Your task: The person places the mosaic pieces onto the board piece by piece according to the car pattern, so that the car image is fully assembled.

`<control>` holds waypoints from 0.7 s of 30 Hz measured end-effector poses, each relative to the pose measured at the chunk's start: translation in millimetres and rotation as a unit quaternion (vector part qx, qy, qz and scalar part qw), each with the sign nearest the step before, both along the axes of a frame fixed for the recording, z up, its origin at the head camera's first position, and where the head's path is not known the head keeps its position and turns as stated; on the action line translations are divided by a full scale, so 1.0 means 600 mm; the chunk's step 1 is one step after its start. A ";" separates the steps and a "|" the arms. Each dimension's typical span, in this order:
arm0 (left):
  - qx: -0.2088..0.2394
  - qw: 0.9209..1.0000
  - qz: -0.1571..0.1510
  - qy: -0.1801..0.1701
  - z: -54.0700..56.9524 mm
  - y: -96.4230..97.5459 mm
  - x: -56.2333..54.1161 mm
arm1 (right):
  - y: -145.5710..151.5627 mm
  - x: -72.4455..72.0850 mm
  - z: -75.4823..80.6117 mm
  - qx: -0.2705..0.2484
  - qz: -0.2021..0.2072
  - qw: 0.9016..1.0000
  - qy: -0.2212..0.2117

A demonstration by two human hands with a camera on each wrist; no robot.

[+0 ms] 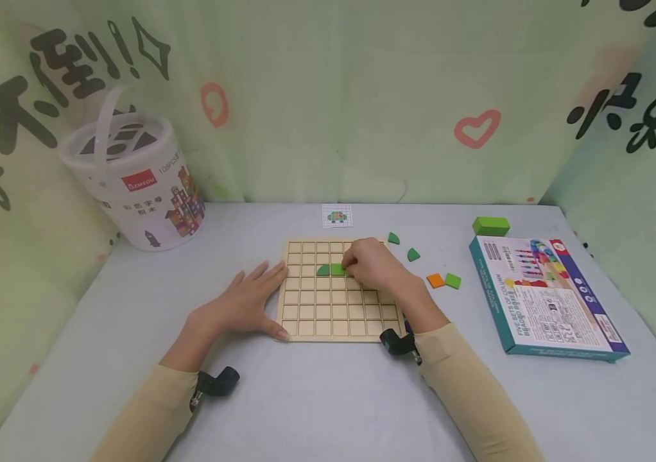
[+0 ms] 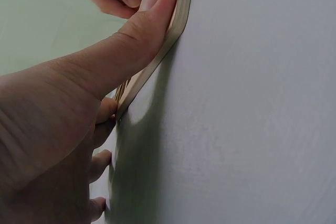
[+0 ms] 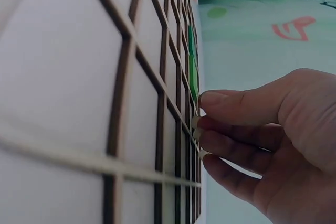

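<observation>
A wooden grid board [image 1: 309, 312] lies on the table. In one of its upper rows a dark green quarter-circle piece [image 1: 323, 271] sits beside a light green square [image 1: 337, 269]. My right hand [image 1: 379, 264] is over the board with bent fingers, its thumb tip at the near end of the light green square [image 3: 193, 74] in the right wrist view. Whether anything is between thumb and fingers is hidden. My left hand [image 1: 247, 300] rests spread at the board's left side, the thumb [image 2: 139, 35] on its near corner and the other fingers along the left edge.
Right of the board lie two green quarter-circles [image 1: 413, 255], an orange square [image 1: 435, 280] and a green square [image 1: 452, 280]. A small picture card [image 1: 337, 216] is behind the board. A flat box [image 1: 553, 301], a green block [image 1: 491, 226] and a white bucket [image 1: 131, 186] stand farther out.
</observation>
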State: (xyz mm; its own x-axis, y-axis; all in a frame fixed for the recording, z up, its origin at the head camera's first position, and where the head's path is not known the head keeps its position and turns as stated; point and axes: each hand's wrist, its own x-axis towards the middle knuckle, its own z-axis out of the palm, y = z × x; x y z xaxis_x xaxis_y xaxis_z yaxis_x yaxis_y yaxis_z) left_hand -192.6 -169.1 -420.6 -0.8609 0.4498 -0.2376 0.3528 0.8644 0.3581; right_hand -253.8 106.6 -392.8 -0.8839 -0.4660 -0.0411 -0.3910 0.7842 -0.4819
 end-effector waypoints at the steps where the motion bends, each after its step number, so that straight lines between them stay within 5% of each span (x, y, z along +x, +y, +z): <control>1: 0.000 1.000 0.000 0.000 0.000 0.000 0.000 | 0.005 -0.002 0.001 -0.001 -0.005 1.000 -0.007; 14: 0.012 1.000 -0.008 -0.001 -0.002 -0.001 0.003 | 0.111 -0.039 -0.013 -0.005 -0.140 0.990 0.013; 21: 0.014 1.000 -0.006 0.002 0.001 0.001 0.007 | 0.134 -0.053 -0.023 0.034 -0.144 0.989 0.008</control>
State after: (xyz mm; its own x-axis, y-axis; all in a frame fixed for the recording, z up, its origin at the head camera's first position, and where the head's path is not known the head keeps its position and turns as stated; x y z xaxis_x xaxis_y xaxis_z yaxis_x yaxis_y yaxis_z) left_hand -188.2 -168.6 -419.9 -0.8566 0.4663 -0.2209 0.3647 0.8500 0.3801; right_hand -285.7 186.8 -406.6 -0.9804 -0.1910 -0.0482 -0.1537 0.8947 -0.4194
